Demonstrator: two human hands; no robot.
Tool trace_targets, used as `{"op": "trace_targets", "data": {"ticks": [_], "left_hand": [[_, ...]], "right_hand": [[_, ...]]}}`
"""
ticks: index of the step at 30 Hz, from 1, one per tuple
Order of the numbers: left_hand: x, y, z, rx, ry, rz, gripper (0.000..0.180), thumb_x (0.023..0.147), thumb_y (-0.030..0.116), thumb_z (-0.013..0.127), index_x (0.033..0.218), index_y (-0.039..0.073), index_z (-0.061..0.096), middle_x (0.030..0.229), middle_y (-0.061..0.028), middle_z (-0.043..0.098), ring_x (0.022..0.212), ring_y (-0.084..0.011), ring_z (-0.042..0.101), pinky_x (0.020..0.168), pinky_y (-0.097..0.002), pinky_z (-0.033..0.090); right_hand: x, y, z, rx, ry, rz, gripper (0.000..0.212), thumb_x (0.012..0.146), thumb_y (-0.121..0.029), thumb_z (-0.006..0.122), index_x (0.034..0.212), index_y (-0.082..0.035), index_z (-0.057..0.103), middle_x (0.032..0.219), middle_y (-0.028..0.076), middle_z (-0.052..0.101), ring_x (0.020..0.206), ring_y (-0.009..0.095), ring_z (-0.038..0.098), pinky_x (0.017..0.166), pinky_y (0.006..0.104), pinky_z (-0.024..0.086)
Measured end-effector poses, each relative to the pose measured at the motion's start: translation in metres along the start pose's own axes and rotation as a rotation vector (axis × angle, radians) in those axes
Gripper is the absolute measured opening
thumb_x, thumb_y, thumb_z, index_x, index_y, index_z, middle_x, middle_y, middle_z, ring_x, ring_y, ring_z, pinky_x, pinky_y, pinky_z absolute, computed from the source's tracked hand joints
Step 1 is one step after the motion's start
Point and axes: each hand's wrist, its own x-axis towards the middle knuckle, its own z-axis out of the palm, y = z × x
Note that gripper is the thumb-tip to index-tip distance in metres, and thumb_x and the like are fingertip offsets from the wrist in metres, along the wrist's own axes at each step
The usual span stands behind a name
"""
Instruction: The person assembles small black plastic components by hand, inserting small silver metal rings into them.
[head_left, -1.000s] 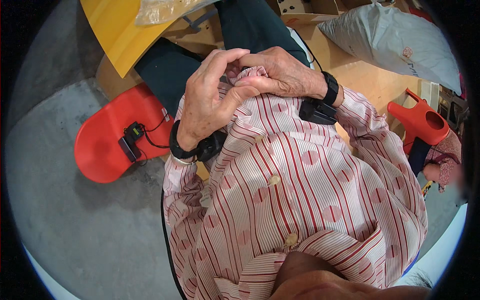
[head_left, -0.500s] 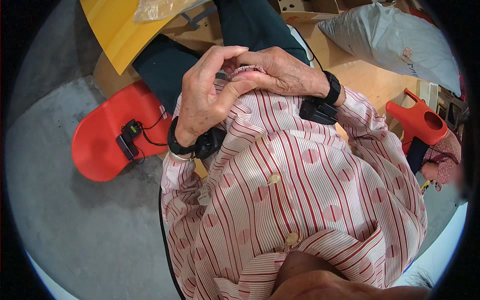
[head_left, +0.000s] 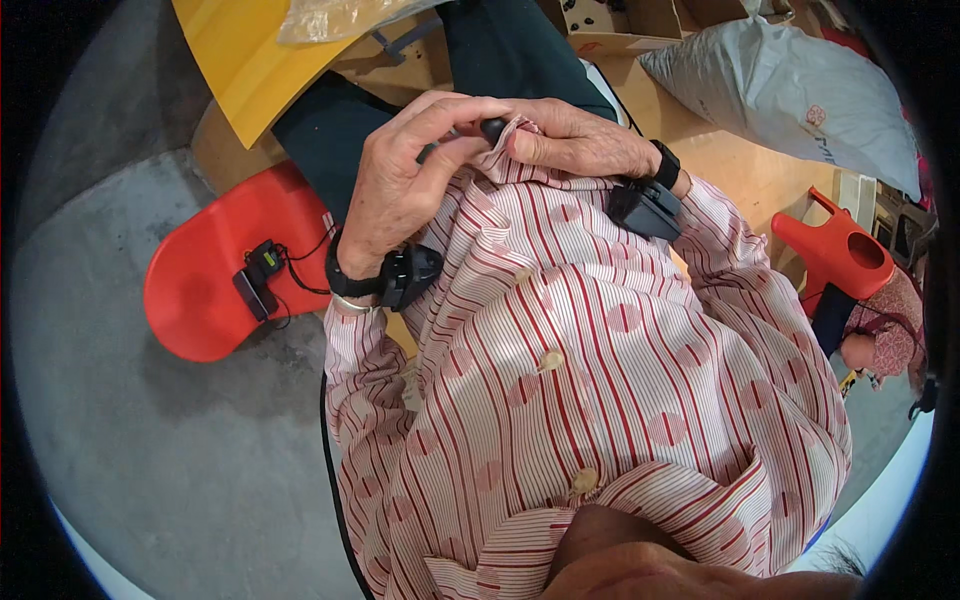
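Both hands meet over my lap at the lower edge of the red-and-white striped shirt [head_left: 620,270]. A small dark, rounded piece [head_left: 493,130] shows between the fingertips; its exact kind cannot be made out. My left hand [head_left: 405,175] is closed, thumb and index finger pinched about this piece and the cloth beside it. Bunched shirt hem [head_left: 515,140] lies under the thumb of my right hand [head_left: 580,140], whose other fingers are mostly hidden behind the cloth. Each wrist wears a black strap with a black box-shaped device.
A yellow sheet [head_left: 260,70] with clear plastic on it lies at the upper left. Beside me is a red stool [head_left: 200,290] bearing a small black device with a cable. At the right are a full white sack [head_left: 790,90], another red stool [head_left: 835,245], and a person's patterned sleeve [head_left: 890,310].
The dark piece has come into sight between my fingertips. The shirt hem is now lifted and bunched under my right thumb, and my right wrist has turned slightly.
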Motion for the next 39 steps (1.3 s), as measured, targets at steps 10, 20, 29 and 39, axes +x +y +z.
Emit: {"op": "trace_targets", "data": {"ticks": [10, 20, 29, 39], "left_hand": [[0.001, -0.007, 0.002, 0.045, 0.165, 0.094, 0.019, 0.074, -0.004, 0.064, 0.092, 0.002, 0.063, 0.09, -0.0051, 0.061, 0.077, -0.0116, 0.059, 0.066, -0.0243, 0.047], [-0.001, -0.015, 0.006, -0.645, 0.023, -0.091, 0.019, 0.088, 0.01, 0.058, 0.101, -0.004, 0.059, 0.094, -0.0057, 0.061, 0.087, -0.0106, 0.056, 0.08, -0.0222, 0.044], [-0.002, -0.025, 0.004, -0.912, 0.077, -0.378, 0.028, 0.089, 0.022, 0.058, 0.102, -0.002, 0.057, 0.096, -0.0092, 0.058, 0.08, -0.0118, 0.048, 0.078, -0.024, 0.039], [0.004, -0.027, 0.01, -1.081, 0.142, -0.53, 0.018, 0.088, 0.021, 0.059, 0.091, 0.003, 0.059, 0.084, -0.0038, 0.059, 0.073, -0.0091, 0.048, 0.071, -0.0222, 0.037]], "right_hand": [[0.0, -0.01, -0.002, 0.034, 0.023, 0.11, 0.035, 0.092, -0.035, 0.052, 0.104, -0.003, 0.059, 0.083, 0.002, 0.061, 0.074, 0.009, 0.053, 0.068, 0.0248, 0.046], [0.003, 0.002, -0.003, -0.297, 0.119, -0.093, 0.039, 0.088, -0.042, 0.054, 0.09, -0.003, 0.061, 0.056, 0.008, 0.05, 0.048, 0.016, 0.047, 0.047, 0.0299, 0.037], [-0.002, 0.009, -0.013, -0.419, 0.213, -0.122, 0.035, 0.089, -0.037, 0.054, 0.09, -0.002, 0.055, 0.062, 0.012, 0.05, 0.053, 0.025, 0.049, 0.05, 0.0323, 0.039], [0.0, 0.014, -0.022, -0.655, 0.385, -0.221, 0.032, 0.085, -0.033, 0.06, 0.095, -0.003, 0.057, 0.075, 0.012, 0.057, 0.065, 0.025, 0.057, 0.059, 0.0322, 0.045]]}}
